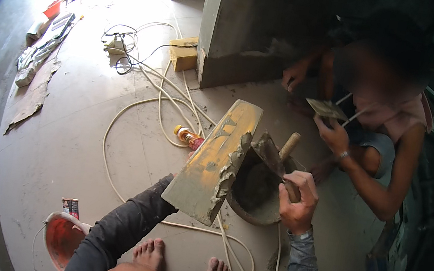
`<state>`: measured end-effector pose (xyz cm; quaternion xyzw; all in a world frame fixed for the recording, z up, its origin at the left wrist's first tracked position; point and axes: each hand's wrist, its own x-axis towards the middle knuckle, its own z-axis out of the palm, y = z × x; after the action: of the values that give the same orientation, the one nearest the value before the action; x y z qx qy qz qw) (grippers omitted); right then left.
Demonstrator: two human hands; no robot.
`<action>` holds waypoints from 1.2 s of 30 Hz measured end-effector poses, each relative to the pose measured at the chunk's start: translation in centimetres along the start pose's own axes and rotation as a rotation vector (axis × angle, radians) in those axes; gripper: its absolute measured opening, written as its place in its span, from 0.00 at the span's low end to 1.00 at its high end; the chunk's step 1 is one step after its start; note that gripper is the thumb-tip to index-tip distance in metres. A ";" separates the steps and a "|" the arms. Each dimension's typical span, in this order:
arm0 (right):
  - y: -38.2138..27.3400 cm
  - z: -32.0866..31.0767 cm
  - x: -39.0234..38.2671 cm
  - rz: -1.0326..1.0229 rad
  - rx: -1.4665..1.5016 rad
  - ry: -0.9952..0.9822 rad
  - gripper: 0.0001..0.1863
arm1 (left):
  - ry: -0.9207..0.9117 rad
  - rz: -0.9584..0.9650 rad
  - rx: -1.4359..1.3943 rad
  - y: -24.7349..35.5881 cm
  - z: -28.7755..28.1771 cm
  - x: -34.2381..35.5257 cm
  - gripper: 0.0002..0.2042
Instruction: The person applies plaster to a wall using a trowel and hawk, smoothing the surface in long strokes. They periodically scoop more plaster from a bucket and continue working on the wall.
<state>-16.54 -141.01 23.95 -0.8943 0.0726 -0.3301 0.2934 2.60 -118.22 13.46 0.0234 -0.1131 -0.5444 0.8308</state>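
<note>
My left hand (190, 154), mostly hidden behind the board, holds a long yellow plastering float (214, 158) with its flat face turned up. Grey mortar (231, 173) clings in a ragged ridge along the float's right edge. In my right hand (300, 202) is a small trowel (270, 155), gripped by its wooden handle, with its smeared blade pointing up and left. Below the blade stands a dark bucket (249, 218) with mortar inside. A second wooden handle (290, 145) sticks up at the bucket's far rim.
At the right a crouching person (395, 124) holds a small flat tool (326, 108). Pale cables (109, 135) loop over the tiled floor. Around them are a bottle (187, 136), a yellow block (182, 61) and a red bucket (61, 241). A wall corner (208, 37) stands ahead.
</note>
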 end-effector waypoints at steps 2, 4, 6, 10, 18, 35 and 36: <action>0.0 0.7 0.2 -0.077 0.029 -0.037 0.17 | -0.002 -0.007 -0.012 -0.1 0.0 0.0 0.45; -0.4 1.1 0.0 -0.105 0.058 -0.076 0.17 | -0.005 -0.013 -0.014 0.0 0.0 -0.2 0.45; -0.9 0.5 -0.3 -0.025 0.017 -0.090 0.14 | -0.010 -0.005 -0.023 0.2 -0.1 -0.6 0.46; -1.2 -3.8 0.5 0.225 -0.070 -0.357 0.11 | -0.022 -0.002 -0.055 0.9 -0.7 -0.5 0.46; 2.7 0.3 3.5 0.301 -0.199 -0.756 0.10 | -0.060 -0.002 -0.028 1.7 -1.8 1.1 0.47; -3.7 0.2 -0.3 0.481 0.643 -0.228 0.26 | -0.046 -0.247 -0.237 -3.1 2.7 -1.0 0.43; -4.5 0.8 -0.6 0.440 0.715 -0.256 0.29 | -0.130 -0.276 -0.307 -3.6 2.0 -0.7 0.44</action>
<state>-16.76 -136.80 25.72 -0.7334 0.1057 -0.1508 0.6544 -1.31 -118.84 14.76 -0.1230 -0.0780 -0.6642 0.7333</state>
